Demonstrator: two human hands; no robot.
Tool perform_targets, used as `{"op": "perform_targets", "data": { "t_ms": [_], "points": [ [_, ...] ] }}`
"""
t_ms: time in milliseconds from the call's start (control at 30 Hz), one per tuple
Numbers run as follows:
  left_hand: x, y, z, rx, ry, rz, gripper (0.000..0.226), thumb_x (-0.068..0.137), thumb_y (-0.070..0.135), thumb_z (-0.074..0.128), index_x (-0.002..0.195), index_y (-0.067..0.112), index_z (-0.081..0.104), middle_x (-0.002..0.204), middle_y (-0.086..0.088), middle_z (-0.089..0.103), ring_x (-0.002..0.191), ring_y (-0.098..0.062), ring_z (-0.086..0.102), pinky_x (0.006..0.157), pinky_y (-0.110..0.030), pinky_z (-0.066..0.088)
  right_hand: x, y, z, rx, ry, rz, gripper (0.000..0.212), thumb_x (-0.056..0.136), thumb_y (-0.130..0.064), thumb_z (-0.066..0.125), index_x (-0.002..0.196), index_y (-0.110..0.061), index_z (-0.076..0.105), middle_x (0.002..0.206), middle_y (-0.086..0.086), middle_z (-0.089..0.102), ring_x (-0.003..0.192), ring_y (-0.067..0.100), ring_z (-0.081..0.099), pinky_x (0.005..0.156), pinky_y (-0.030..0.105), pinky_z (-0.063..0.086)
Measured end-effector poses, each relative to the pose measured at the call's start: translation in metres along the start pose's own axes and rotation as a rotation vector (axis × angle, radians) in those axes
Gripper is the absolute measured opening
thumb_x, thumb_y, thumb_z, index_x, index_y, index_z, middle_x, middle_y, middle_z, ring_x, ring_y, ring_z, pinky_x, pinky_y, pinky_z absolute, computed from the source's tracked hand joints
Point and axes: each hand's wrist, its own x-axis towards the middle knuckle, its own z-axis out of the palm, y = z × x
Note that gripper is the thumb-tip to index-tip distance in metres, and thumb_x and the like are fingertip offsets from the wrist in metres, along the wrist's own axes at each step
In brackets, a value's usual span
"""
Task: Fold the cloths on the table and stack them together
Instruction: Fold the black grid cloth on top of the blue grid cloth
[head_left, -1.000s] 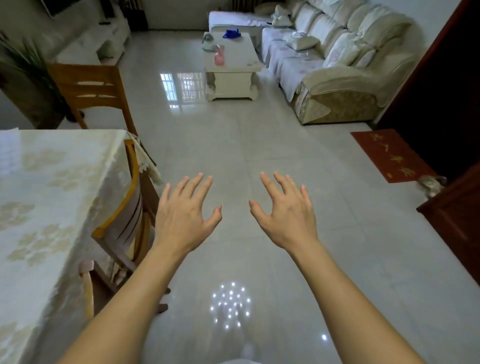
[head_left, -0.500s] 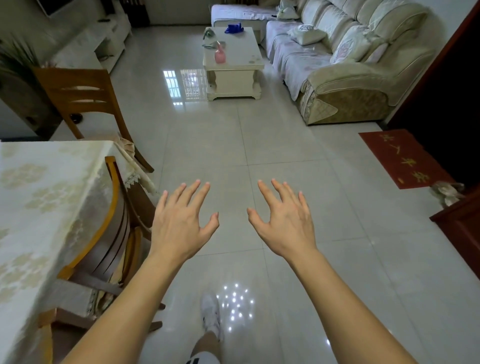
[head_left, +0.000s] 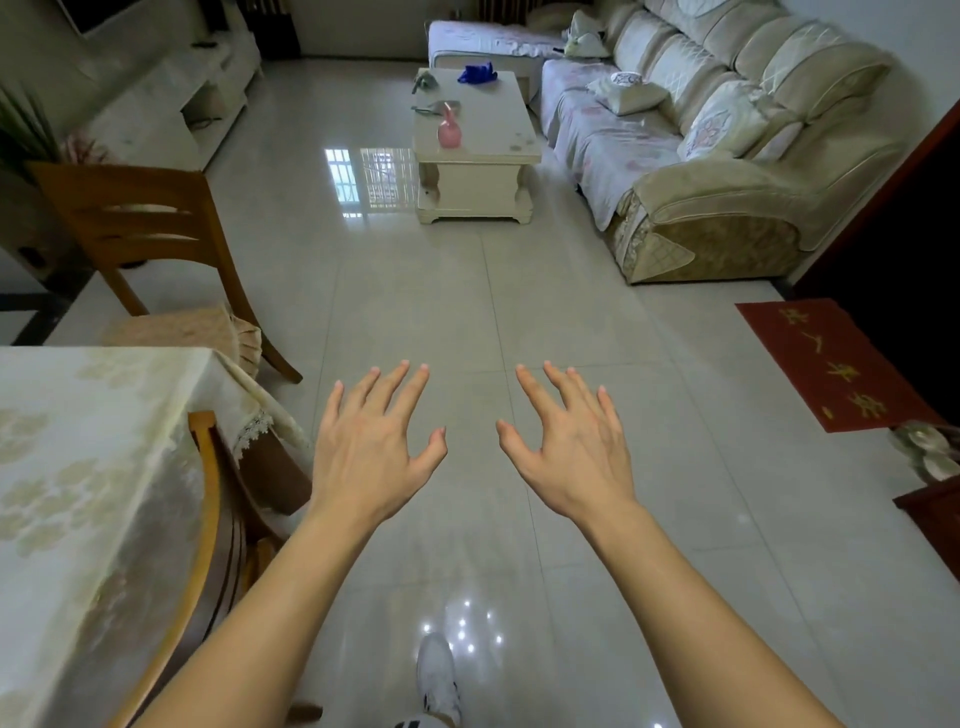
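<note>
Glossy pale floor tiles (head_left: 415, 312) filled the living room, mirroring a window and ceiling lights. Both hands were held out above the floor, palms down, apart from each other: the left hand (head_left: 371, 449) had its fingers spread and straight, holding and touching nothing, and the right hand (head_left: 571, 452) was the same. At near left stood the bench (head_left: 78, 467) under a cream patterned cover, with a wooden chair (head_left: 208, 519) tucked against its edge and a second chair (head_left: 140, 228) farther off. Far across the room, a white coffee table (head_left: 478, 135) carried a blue cloth (head_left: 477, 73), a greenish cloth (head_left: 426, 80) and a pink bottle (head_left: 448, 132). Right of it ran a beige sofa (head_left: 727, 156), with a red mat (head_left: 831, 358) nearer. A white shoe (head_left: 439, 680) showed at the bottom edge.
</note>
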Motion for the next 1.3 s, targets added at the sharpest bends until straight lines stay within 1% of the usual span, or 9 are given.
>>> {"op": "perform_targets", "data": {
  "t_ms": [100,233,333,400,600,733,1000,1167,1300],
  "points": [
    [0.044,-0.023,0.006,-0.007,-0.005,-0.016,0.071,0.089,0.061,0.036,0.152,0.028,0.036,0.152,-0.001,0.045,0.141,-0.024,0.041,0.118,-0.051,0.028,0.051,-0.015,0.010,0.010,0.010,-0.005,0.078,0.083,-0.069,0.026,0.153,-0.038,0.032,0.162,0.001,0.031,0.152,0.020,0.019,0.124,0.043,0.008],
    [0.087,-0.050,0.015,-0.024,-0.007,-0.036,0.070,0.089,0.061,0.038,0.151,0.028,0.037,0.152,0.000,0.045,0.142,-0.023,0.040,0.118,-0.051,0.027,0.104,-0.029,0.023,-0.004,-0.011,-0.014,0.074,0.086,-0.067,0.031,0.154,-0.037,0.031,0.162,0.000,0.030,0.152,0.020,0.019,0.123,0.043,0.007],
    [0.116,-0.064,0.022,-0.030,-0.002,-0.043,0.070,0.088,0.059,0.040,0.149,0.027,0.040,0.151,0.000,0.047,0.140,-0.024,0.042,0.117,-0.050,0.028,0.135,-0.034,0.032,0.000,0.008,-0.019,0.075,0.084,-0.067,0.029,0.152,-0.035,0.036,0.159,0.001,0.035,0.150,0.021,0.024,0.123,0.043,0.011],
    [0.133,-0.069,0.027,-0.036,-0.010,-0.043,0.069,0.088,0.059,0.040,0.149,0.026,0.040,0.151,0.000,0.047,0.140,-0.024,0.042,0.117,-0.050,0.027,0.151,-0.034,0.039,-0.016,-0.013,-0.019,0.076,0.084,-0.068,0.027,0.153,-0.036,0.034,0.160,0.000,0.033,0.151,0.020,0.022,0.123,0.043,0.009],
    [0.191,-0.077,0.051,-0.045,-0.047,-0.024,0.070,0.089,0.061,0.035,0.150,0.028,0.038,0.152,0.001,0.045,0.142,-0.023,0.039,0.118,-0.050,0.025,0.206,-0.025,0.054,0.003,-0.058,0.012,0.077,0.084,-0.069,0.024,0.154,-0.038,0.029,0.162,-0.001,0.028,0.152,0.019,0.017,0.123,0.042,0.007],
    [0.235,-0.082,0.067,-0.019,-0.056,-0.040,0.069,0.090,0.062,0.036,0.151,0.029,0.035,0.154,0.002,0.043,0.143,-0.022,0.037,0.119,-0.049,0.023,0.253,-0.018,0.062,0.024,-0.052,0.000,0.078,0.083,-0.069,0.023,0.154,-0.037,0.031,0.161,0.001,0.032,0.151,0.022,0.021,0.123,0.045,0.011],
    [0.363,-0.086,0.090,0.030,-0.027,-0.123,0.068,0.090,0.061,0.038,0.150,0.029,0.039,0.151,0.001,0.047,0.140,-0.024,0.041,0.118,-0.050,0.024,0.401,0.005,0.065,0.035,-0.048,-0.079,0.072,0.088,-0.066,0.031,0.154,-0.036,0.031,0.161,0.000,0.031,0.151,0.022,0.021,0.123,0.046,0.012],
    [0.441,-0.079,0.108,0.037,-0.054,-0.210,0.069,0.090,0.063,0.034,0.151,0.031,0.035,0.153,0.003,0.043,0.141,-0.022,0.039,0.120,-0.049,0.023,0.489,0.026,0.060,0.043,-0.042,-0.136,0.072,0.089,-0.066,0.030,0.154,-0.035,0.032,0.160,0.002,0.034,0.151,0.023,0.023,0.122,0.047,0.014],
    [0.482,-0.079,0.121,0.031,-0.058,-0.249,0.069,0.090,0.063,0.034,0.151,0.031,0.035,0.154,0.003,0.042,0.142,-0.023,0.038,0.120,-0.049,0.023,0.547,0.037,0.061,0.027,-0.097,-0.168,0.070,0.093,-0.065,0.031,0.156,-0.036,0.026,0.163,0.001,0.027,0.153,0.022,0.016,0.123,0.045,0.007]
  ]
}}
